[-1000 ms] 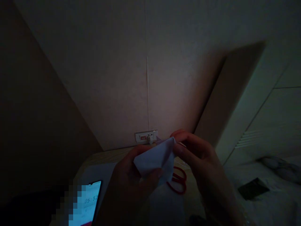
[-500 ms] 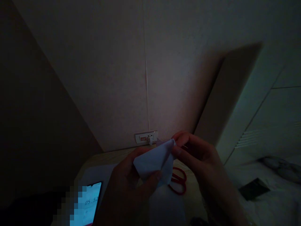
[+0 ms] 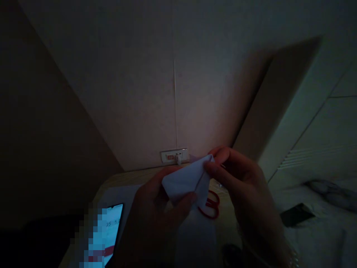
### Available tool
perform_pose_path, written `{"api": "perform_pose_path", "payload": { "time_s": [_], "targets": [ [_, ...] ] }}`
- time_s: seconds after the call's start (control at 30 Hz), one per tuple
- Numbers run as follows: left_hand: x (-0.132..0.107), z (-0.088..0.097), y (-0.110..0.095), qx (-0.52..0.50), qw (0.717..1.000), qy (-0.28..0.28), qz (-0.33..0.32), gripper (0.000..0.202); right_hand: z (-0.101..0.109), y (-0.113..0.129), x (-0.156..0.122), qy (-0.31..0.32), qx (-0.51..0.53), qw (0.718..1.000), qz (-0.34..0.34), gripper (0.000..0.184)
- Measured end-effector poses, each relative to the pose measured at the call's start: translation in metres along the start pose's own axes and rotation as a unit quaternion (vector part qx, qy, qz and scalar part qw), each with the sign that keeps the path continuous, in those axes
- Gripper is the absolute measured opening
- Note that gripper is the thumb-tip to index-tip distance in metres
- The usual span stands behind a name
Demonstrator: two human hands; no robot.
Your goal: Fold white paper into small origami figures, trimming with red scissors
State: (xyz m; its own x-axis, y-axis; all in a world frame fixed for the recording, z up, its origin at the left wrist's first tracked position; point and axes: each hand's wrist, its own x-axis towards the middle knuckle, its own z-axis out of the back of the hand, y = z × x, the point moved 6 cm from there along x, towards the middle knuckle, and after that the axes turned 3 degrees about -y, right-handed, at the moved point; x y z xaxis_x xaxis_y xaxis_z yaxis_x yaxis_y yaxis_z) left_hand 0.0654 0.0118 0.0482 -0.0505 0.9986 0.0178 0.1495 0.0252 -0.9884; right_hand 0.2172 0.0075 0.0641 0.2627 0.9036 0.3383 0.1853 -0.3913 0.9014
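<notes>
A folded piece of white paper [image 3: 182,181] is held up between both hands above a small table. My left hand [image 3: 164,208] grips its left and lower side, thumb pressed on the front face and fingers behind. With thumb and fingers, my right hand [image 3: 237,175] pinches the paper's upper right corner. A diagonal crease runs down from that corner towards the left thumb. Scissors with red handles [image 3: 213,204] lie just behind and below the paper, their blades hidden.
A lit phone [image 3: 110,227] showing a timer lies on the left of the wooden table [image 3: 111,180], partly on white sheets [image 3: 195,242]. A wall socket [image 3: 174,155] with a plug is behind. Bedding with a dark flat object [image 3: 297,215] lies to the right.
The right thumb has moved up along the fold near the corner, and the flap there lies flatter. Both hands and the paper appear slightly further right in view.
</notes>
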Motion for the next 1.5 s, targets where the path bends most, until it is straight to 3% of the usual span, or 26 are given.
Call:
{"api": "perform_pose_path", "payload": {
  "time_s": [0.23,0.43,0.57,0.67,0.77,1.03,1.23,1.5],
  "targets": [
    [0.001,-0.003,0.0,-0.004,1.0,0.003,0.029,0.021,-0.001,0.002,-0.001,0.011,-0.003,1.0,-0.003,0.02],
    [0.0,-0.005,-0.003,0.043,0.999,0.022,0.015,0.021,0.0,0.0,-0.001,-0.007,-0.006,1.0,-0.011,0.022],
    [0.0,-0.003,0.001,0.034,0.999,-0.001,0.033,0.023,0.001,0.0,-0.002,-0.016,-0.01,1.0,-0.022,0.025],
    [0.0,-0.004,0.003,0.03,0.999,-0.009,0.023,0.023,0.004,0.0,-0.001,-0.003,-0.027,0.999,-0.024,0.017],
    [-0.001,-0.006,0.004,0.023,0.999,0.001,0.034,0.021,0.008,0.0,0.0,0.013,-0.045,0.999,-0.024,0.011],
    [-0.001,-0.008,0.004,0.057,0.997,0.049,0.031,0.02,0.012,-0.001,0.003,0.022,-0.016,0.999,-0.03,0.019],
    [-0.003,-0.012,0.009,0.073,0.994,0.071,0.046,0.019,0.014,0.001,0.003,0.03,-0.066,0.997,-0.007,0.011],
    [-0.002,-0.01,0.007,0.035,0.995,0.066,0.063,0.019,0.023,0.0,0.006,0.056,-0.035,0.998,-0.011,0.006]
  ]
}}
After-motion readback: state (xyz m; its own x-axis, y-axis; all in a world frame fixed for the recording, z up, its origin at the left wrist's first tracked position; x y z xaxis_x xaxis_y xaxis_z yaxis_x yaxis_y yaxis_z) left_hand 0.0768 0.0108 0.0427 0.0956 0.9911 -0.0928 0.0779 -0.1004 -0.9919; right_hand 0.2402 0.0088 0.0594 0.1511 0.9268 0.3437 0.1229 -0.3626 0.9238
